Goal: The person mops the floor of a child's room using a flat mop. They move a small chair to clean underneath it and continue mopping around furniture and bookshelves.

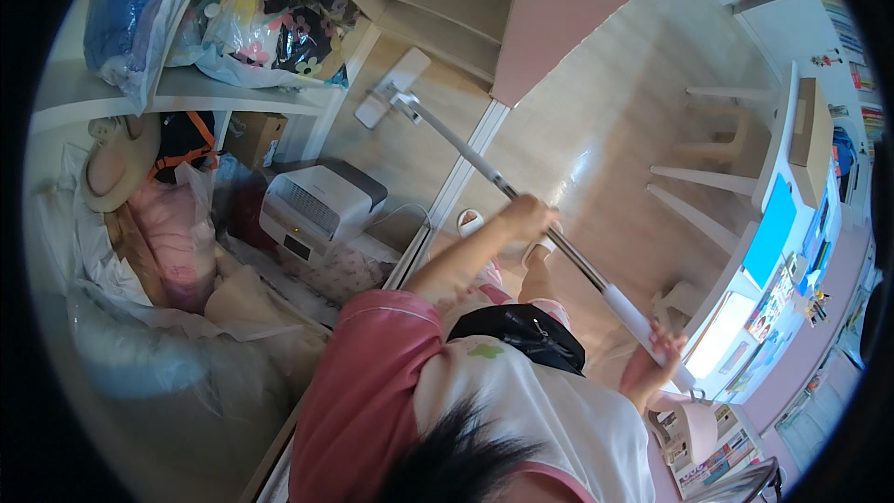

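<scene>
A flat mop [447, 133] with a white and metal pole runs diagonally across the view. Its pale rectangular head [408, 68] rests on the wood-look floor beyond a white sliding-door track [466, 157]. My left hand [527, 216] is wrapped around the middle of the pole, near a dark joint. Lower right, my right hand [653, 367] is around the white upper grip, its fingers loosely curled and slightly blurred. A hanging loop shows at the grip's end. Left of the pole, a white appliance with a vent grille [318, 202] stands inside the closet, its cord trailing toward the track.
Bagged bedding [279, 21] fills a closet shelf [244, 96]; a straw hat [112, 171], cardboard box [253, 136] and plastic-wrapped textiles [174, 244] lie below. A pink door panel [559, 7] borders the opening. A white-legged desk [705, 216] with papers stands right.
</scene>
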The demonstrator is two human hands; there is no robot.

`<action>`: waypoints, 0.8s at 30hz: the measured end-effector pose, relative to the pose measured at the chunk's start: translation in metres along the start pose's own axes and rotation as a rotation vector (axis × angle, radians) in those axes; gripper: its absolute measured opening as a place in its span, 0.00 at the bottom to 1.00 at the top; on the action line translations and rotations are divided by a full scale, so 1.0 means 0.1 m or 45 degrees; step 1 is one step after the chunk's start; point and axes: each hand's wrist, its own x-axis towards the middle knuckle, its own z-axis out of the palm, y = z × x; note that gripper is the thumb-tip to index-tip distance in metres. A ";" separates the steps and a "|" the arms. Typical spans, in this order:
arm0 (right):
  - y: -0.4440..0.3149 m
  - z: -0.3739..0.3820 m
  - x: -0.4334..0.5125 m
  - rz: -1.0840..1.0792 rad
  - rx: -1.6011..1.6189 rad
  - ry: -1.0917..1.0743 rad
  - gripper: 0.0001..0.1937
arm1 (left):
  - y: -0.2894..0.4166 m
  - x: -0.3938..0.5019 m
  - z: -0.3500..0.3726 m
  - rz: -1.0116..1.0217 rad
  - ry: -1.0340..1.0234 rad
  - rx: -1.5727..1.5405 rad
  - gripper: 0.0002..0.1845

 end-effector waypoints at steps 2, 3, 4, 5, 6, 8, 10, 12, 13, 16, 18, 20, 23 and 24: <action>0.34 0.30 0.03 0.061 -0.003 -0.160 0.09 | -0.38 -0.11 -0.30 -0.114 -0.065 0.067 0.05; 0.45 0.42 0.10 0.054 0.031 -0.314 0.10 | -0.54 -0.12 -0.43 -0.147 -0.074 0.099 0.06; 0.53 0.49 0.17 0.059 0.022 -0.352 0.10 | -0.65 -0.11 -0.51 -0.206 -0.028 0.161 0.06; 0.59 0.54 0.27 0.057 -0.015 -0.542 0.11 | -0.74 -0.08 -0.58 -0.256 -0.007 0.163 0.07; 0.61 0.55 0.35 0.041 0.030 -0.490 0.10 | -0.77 -0.04 -0.58 -0.229 0.073 0.176 0.08; 0.61 0.44 0.49 0.107 0.013 -0.392 0.10 | -0.78 0.02 -0.52 -0.197 0.088 0.244 0.07; 0.54 0.19 0.44 0.109 0.012 -0.470 0.10 | -0.63 0.08 -0.29 -0.126 0.087 0.266 0.06; 0.35 -0.13 0.33 0.119 -0.076 -0.466 0.10 | -0.35 0.01 -0.04 -0.115 0.022 0.251 0.06; 0.16 -0.33 0.30 0.089 -0.069 -0.425 0.10 | -0.13 0.02 0.15 -0.057 0.066 0.213 0.05; -0.75 -0.94 0.24 0.013 -0.164 -0.159 0.11 | 0.80 0.28 0.83 -0.032 0.070 -0.024 0.05; -1.39 -1.31 0.22 -0.132 -0.268 -0.228 0.08 | 1.48 0.46 1.21 0.039 0.123 -0.073 0.05; -1.81 -1.53 0.20 -0.170 -0.238 -0.215 0.05 | 1.91 0.47 1.40 0.042 0.113 -0.135 0.04; -1.88 -1.56 0.30 -0.120 -0.340 -0.518 0.06 | 2.04 0.45 1.42 0.005 0.151 -0.147 0.02; -1.75 -1.50 0.35 -0.155 -0.236 -0.466 0.06 | 1.93 0.41 1.36 -0.010 0.170 -0.109 0.03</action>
